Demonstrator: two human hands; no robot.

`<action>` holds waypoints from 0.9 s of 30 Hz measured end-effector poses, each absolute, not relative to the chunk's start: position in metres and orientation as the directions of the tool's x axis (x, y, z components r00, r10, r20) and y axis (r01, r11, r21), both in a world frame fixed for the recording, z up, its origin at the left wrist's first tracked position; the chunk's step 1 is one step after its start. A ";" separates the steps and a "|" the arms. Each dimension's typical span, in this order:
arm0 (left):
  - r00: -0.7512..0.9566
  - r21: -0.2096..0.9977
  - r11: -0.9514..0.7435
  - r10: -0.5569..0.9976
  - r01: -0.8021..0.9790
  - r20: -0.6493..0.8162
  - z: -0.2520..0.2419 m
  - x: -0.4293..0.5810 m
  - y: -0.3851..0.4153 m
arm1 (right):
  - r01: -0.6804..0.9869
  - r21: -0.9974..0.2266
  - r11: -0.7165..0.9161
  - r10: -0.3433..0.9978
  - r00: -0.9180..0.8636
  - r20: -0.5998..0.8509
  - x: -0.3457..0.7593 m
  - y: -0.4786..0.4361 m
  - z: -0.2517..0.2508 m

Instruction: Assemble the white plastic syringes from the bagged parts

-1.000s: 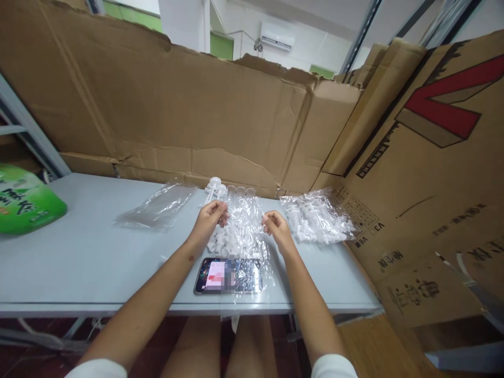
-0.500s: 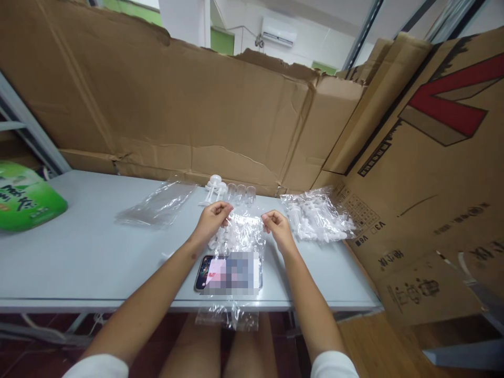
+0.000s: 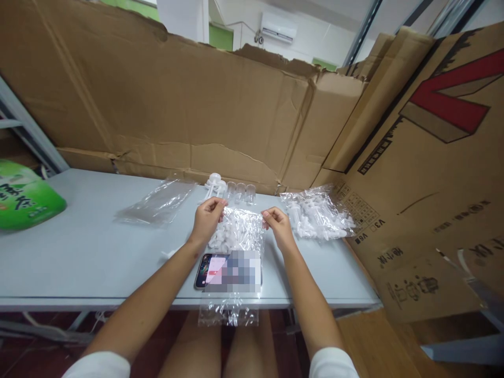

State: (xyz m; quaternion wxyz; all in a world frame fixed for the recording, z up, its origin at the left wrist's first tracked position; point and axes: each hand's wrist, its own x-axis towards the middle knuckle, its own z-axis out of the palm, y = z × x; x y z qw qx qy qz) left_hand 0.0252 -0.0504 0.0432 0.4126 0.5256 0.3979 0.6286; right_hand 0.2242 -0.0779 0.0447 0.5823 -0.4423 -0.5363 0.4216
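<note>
I see my left hand (image 3: 208, 216) and right hand (image 3: 276, 223) each pinching a top corner of a clear plastic bag (image 3: 236, 262) of small white plastic parts, hanging over the grey surface (image 3: 90, 252)

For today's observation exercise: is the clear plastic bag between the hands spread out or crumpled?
Spread out. The left hand and right hand pinch the plastic bag by its top corners; it hangs flat past the table.

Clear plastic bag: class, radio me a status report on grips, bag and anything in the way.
Left grip and right grip shut on clear plastic bag, top corners. Bag hangs past table edge. Phone lies under it.
</note>
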 end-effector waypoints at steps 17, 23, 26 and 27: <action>0.172 0.963 -0.262 0.948 -0.060 0.268 0.040 0.029 -0.051 | -0.109 -0.979 0.169 0.980 0.126 0.156 0.231 -0.074 0.047; 0.115 0.961 -0.270 0.955 -0.055 0.275 0.038 0.026 -0.046 | 0.028 -0.972 0.232 0.963 0.133 0.233 0.232 -0.073 0.041; 0.133 0.964 -0.256 0.956 -0.066 0.263 0.037 0.029 -0.048 | -0.017 -0.964 0.265 0.943 0.215 0.255 0.236 -0.070 0.039; 0.164 0.967 -0.247 0.953 -0.059 0.253 0.037 0.030 -0.049 | -0.048 -0.961 0.273 0.935 0.249 0.253 0.238 -0.070 0.039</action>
